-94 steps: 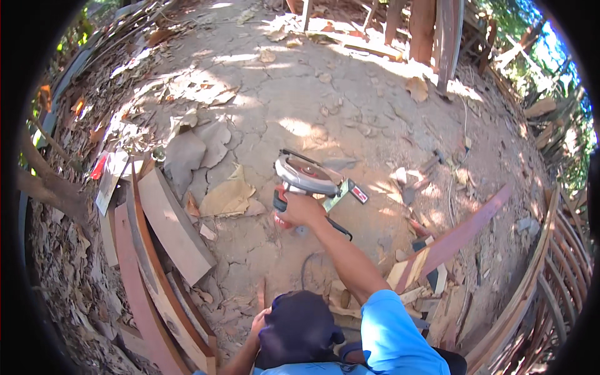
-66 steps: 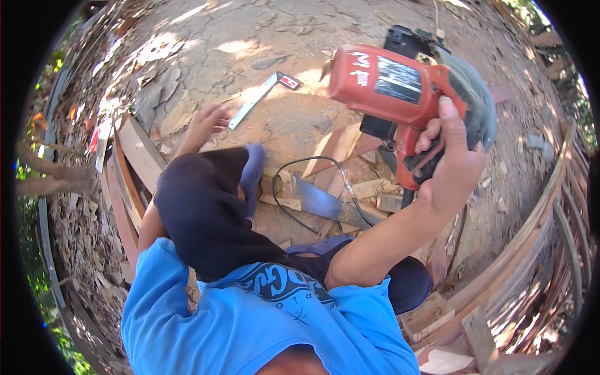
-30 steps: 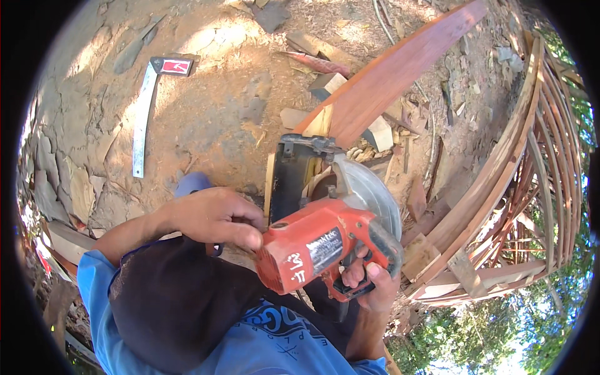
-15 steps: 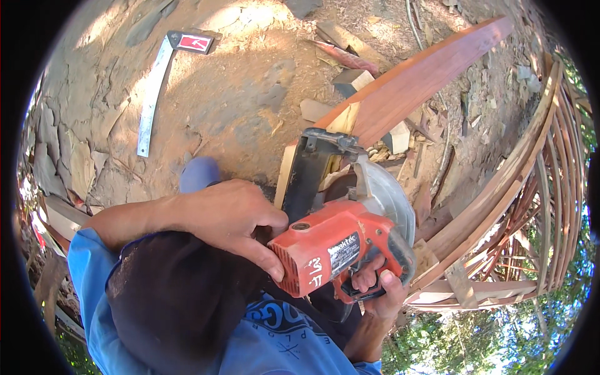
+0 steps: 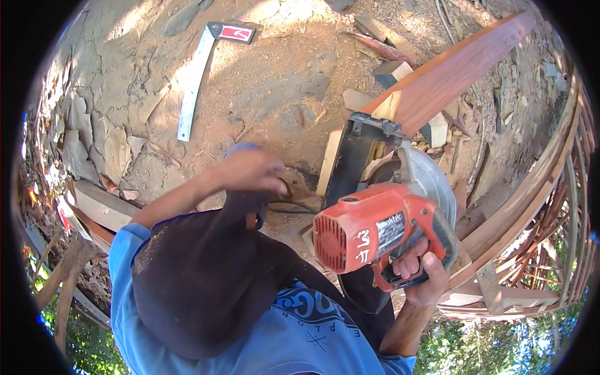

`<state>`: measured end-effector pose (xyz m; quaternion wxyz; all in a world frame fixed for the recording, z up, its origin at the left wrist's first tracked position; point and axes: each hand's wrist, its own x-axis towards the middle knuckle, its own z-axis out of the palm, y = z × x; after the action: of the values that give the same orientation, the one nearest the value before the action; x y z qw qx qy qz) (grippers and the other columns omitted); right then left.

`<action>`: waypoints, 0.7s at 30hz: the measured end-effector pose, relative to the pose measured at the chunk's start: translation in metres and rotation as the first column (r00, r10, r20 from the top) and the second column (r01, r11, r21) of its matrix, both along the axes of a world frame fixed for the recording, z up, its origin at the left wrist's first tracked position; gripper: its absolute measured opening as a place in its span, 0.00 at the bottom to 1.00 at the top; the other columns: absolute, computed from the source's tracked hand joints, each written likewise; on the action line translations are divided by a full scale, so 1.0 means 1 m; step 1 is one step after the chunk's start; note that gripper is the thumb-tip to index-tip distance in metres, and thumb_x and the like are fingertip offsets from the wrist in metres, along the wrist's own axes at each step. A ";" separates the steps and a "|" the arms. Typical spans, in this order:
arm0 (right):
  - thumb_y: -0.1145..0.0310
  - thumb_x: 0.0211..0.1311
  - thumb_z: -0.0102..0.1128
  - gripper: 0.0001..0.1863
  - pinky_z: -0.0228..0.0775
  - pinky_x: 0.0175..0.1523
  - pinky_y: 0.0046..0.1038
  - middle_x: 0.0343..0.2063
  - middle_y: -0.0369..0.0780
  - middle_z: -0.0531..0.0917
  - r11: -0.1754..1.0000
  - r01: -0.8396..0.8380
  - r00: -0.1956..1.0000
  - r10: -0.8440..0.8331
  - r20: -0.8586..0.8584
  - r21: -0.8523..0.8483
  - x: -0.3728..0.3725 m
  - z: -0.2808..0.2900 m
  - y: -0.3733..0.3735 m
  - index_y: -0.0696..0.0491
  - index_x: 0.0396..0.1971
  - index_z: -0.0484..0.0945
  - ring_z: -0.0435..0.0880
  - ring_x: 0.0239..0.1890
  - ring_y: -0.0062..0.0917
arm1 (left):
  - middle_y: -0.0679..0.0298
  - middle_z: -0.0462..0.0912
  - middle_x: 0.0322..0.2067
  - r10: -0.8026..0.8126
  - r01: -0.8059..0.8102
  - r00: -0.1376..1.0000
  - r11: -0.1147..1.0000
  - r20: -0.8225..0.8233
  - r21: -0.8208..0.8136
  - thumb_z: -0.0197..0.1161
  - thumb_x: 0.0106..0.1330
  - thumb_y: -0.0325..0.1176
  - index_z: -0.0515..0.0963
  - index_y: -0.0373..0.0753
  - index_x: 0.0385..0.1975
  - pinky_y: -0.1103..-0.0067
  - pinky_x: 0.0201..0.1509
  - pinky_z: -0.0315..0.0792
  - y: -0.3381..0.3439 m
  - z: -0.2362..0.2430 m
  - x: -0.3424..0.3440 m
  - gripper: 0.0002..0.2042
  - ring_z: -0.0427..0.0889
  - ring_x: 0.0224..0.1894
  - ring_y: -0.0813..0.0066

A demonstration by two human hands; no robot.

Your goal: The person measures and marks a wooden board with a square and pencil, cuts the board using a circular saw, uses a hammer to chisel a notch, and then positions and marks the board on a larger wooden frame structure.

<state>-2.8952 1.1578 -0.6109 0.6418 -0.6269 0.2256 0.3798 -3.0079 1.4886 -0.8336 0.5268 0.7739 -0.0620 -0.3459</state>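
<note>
My right hand [image 5: 422, 275] grips the rear handle of a red circular saw [image 5: 375, 226], fingers wrapped through it. The saw's black base plate [image 5: 354, 150] lies against a pale wood strip [image 5: 329, 164], near the end of a long reddish-brown plank [image 5: 459, 72]. Its grey blade guard [image 5: 431, 175] faces right; the blade's lower part is hidden. Off the saw's left side, my left hand [image 5: 252, 170] hovers over the ground with loosely bent fingers, slightly blurred, and nothing visible in it. A dark cord [image 5: 294, 203] runs beneath.
A try square [image 5: 199, 84] with a metal blade lies on the dirt at the upper left. Several wood offcuts [image 5: 392, 72] sit around the plank. A curved slatted wooden structure [image 5: 537, 194] stands at the right. Sawdust and bark chips cover the ground.
My left hand has let go of the saw's motor housing and moved away to its left. The right hand still holds the saw. The whole view has shifted, with things appearing farther right.
</note>
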 end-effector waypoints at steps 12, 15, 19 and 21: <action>0.62 0.60 0.68 0.18 0.68 0.28 0.26 0.19 0.35 0.69 0.996 0.081 0.997 -0.081 0.001 -0.037 0.003 0.017 0.006 0.58 0.38 0.73 0.71 0.20 0.19 | 0.52 0.87 0.42 -0.578 0.321 0.778 0.703 -0.246 -0.634 0.66 0.69 0.40 0.85 0.33 0.45 0.70 0.55 0.75 0.038 -0.003 0.022 0.15 0.85 0.48 0.58; 0.65 0.61 0.69 0.16 0.68 0.26 0.25 0.18 0.34 0.71 0.996 0.087 0.996 -0.087 0.007 0.008 0.005 0.009 0.002 0.57 0.39 0.74 0.71 0.19 0.18 | 0.51 0.84 0.51 -0.481 0.402 0.872 0.809 -0.091 -0.428 0.68 0.68 0.42 0.80 0.35 0.56 0.69 0.62 0.72 0.050 0.022 0.020 0.22 0.82 0.55 0.56; 0.61 0.62 0.70 0.14 0.62 0.22 0.23 0.14 0.32 0.73 1.000 0.022 0.999 -0.023 0.035 0.018 0.006 0.008 -0.008 0.55 0.32 0.78 0.70 0.15 0.17 | 0.55 0.79 0.60 -0.033 0.031 0.999 0.999 -0.031 -0.039 0.70 0.61 0.45 0.72 0.36 0.65 0.67 0.65 0.68 0.059 0.112 0.083 0.33 0.78 0.60 0.60; 0.60 0.62 0.71 0.15 0.61 0.19 0.25 0.12 0.33 0.74 0.999 -0.002 1.000 0.002 0.002 0.047 0.008 0.013 -0.005 0.56 0.28 0.79 0.70 0.12 0.18 | 0.56 0.79 0.58 0.180 -0.178 0.976 0.984 0.121 -0.032 0.67 0.57 0.52 0.73 0.32 0.62 0.68 0.63 0.69 0.048 0.153 0.101 0.37 0.79 0.57 0.63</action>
<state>-2.8870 1.1529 -0.5978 0.6562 -0.6121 0.2153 0.3851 -2.9070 1.5367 -0.6807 0.5593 0.7906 -0.0282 -0.2478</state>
